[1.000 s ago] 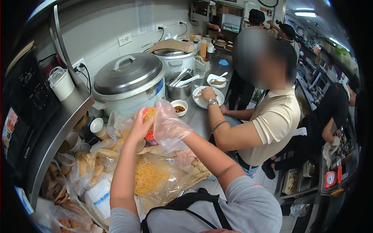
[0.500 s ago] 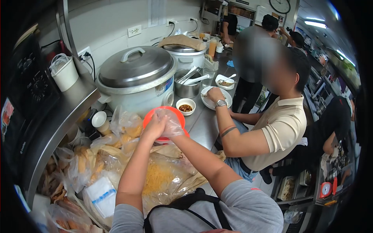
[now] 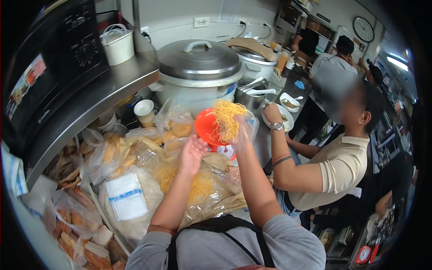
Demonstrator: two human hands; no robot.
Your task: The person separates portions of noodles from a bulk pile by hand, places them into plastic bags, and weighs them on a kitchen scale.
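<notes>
My right hand [image 3: 244,131], in a clear plastic glove, holds a clump of thin yellow noodles [image 3: 226,118] above a red bowl [image 3: 207,123]. The bowl is tilted, its inside showing to the left of the noodles. My left hand [image 3: 195,152] is bare and palm up just below the bowl's rim, fingers apart, holding nothing. More yellow noodles [image 3: 198,189] lie in a clear plastic bag under my forearms.
A large lidded cooker [image 3: 198,67] stands behind the bowl. At right, a person in a beige shirt [image 3: 342,171] reaches to a white plate [image 3: 288,121]. A steel shelf [image 3: 112,85] juts in at left, above bagged bread and a folded white cloth [image 3: 126,196].
My hands, together over the red bowl before, have separated. Noodles now show in my gloved right hand, and my left hand has opened lower down. The view has turned left.
</notes>
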